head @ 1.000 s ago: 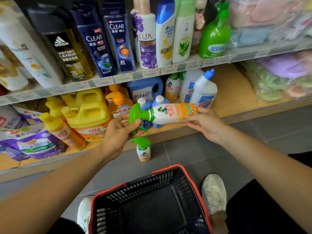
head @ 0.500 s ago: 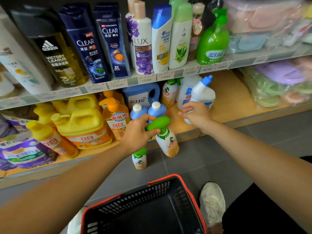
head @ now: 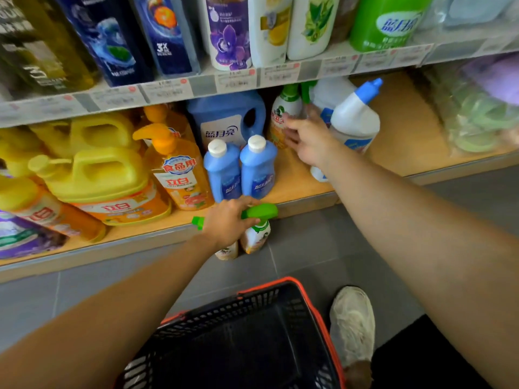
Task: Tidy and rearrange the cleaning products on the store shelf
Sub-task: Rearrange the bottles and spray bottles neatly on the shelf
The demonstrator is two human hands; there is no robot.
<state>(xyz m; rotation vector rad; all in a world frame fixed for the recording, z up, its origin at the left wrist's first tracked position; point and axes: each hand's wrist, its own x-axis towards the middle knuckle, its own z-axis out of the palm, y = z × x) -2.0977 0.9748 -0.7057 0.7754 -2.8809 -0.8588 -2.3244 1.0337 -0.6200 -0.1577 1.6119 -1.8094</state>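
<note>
My left hand (head: 226, 224) grips the green trigger head of a white-and-orange spray bottle (head: 257, 238). The bottle is upright, low by the floor in front of the lower shelf (head: 303, 181). A second spray bottle (head: 226, 252) stands beside it, mostly hidden under my hand. My right hand (head: 309, 136) is blurred, its fingers spread and holding nothing. It reaches deep into the lower shelf, just short of a third spray bottle (head: 282, 113), with a white toilet-cleaner bottle with a blue cap (head: 355, 119) next to it.
Two small blue bottles (head: 223, 171) stand at the shelf front before a large blue jug (head: 224, 119). An orange pump bottle (head: 181, 175) and yellow jugs (head: 101, 175) fill the left. A black basket with an orange rim (head: 311, 299) sits at my feet by my shoe (head: 352, 321).
My right hand let go of the spray bottle and reached to the back of the shelf. My left hand turned the bottle upright and lowered it beside the one on the floor.
</note>
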